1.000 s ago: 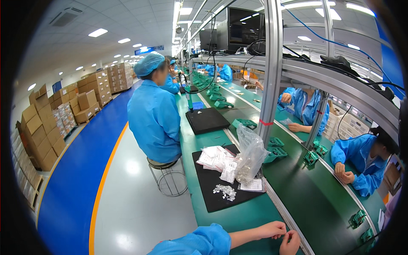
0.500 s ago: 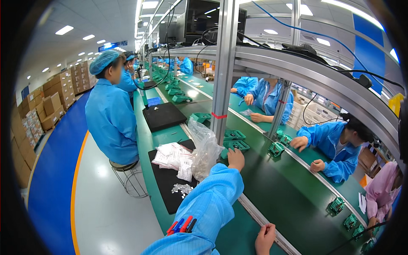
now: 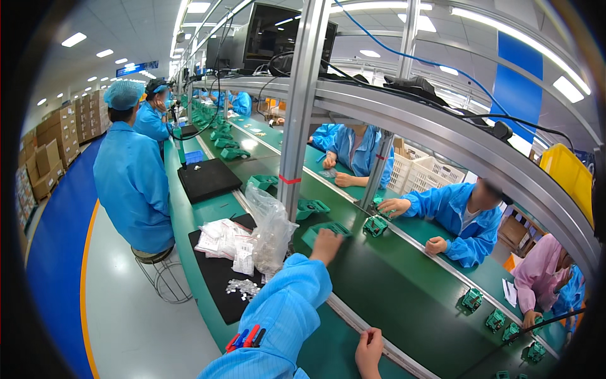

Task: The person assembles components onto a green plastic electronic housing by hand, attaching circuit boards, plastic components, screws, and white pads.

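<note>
My left arm in a blue sleeve reaches across the bench, and my left hand (image 3: 326, 245) is closed at the near edge of a green plastic housing (image 3: 315, 233). The fingers are partly hidden and blurred. A second green housing (image 3: 310, 207) lies just beyond it on the dark green belt. Low in the picture, beside the metal rail, my right hand (image 3: 370, 351) has its fingers curled together; anything inside them is hidden. Left of my sleeve a black mat (image 3: 218, 295) bears white paper packets (image 3: 221, 239), a clear plastic bag (image 3: 270, 237) and a pile of small silvery pieces (image 3: 243, 288).
A metal post (image 3: 297, 136) with red tape rises behind the bag. Across the belt, co-workers in blue (image 3: 467, 211) and pink (image 3: 535, 270) sit near green assemblies (image 3: 471, 299). On the left another worker (image 3: 132, 183) sits by a black board (image 3: 208, 180).
The whole view has swung right, so the scene sits further left. My left hand and the green housing have shifted slightly right along the belt. My right hand stays by the rail.
</note>
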